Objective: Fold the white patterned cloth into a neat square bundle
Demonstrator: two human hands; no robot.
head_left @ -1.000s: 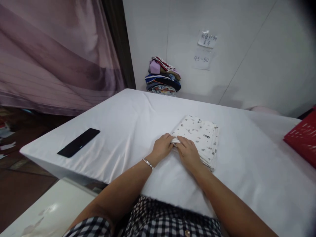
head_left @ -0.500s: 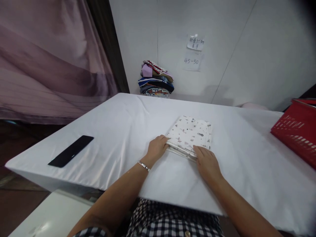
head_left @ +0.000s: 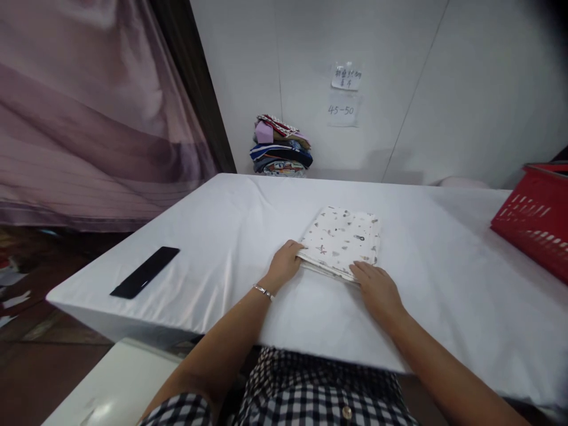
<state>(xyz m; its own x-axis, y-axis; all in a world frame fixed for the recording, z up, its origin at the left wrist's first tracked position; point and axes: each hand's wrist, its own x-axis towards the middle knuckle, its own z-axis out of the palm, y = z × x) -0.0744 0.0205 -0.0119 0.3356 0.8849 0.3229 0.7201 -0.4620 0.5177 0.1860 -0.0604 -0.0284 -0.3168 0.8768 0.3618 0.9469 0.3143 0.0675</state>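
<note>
Folded cloth (head_left: pixel 341 241), white with small dark prints, lying flat near the middle of the table (head_left: pixel 444 284), squared into a neat layered packet. Left hand (head_left: pixel 284 264) resting at the cloth's near left corner, fingers curled against the edge, possibly tucked under it. Right hand (head_left: pixel 377 288) now pressing at the near right corner, fingers flat and close together, having slid away from the left hand, where both were bunched a second ago; edges looking evened out, folding judged nearly finished. Well right of the cloth, red basket (head_left: pixel 532 222) only partly showing, contents hidden. Well left of the cloth, black phone (head_left: pixel 145 271) lying flat. Beyond the cloth, against the wall, stack of folded clothes (head_left: pixel 280 145), paper notes (head_left: pixel 344 94) above
</note>
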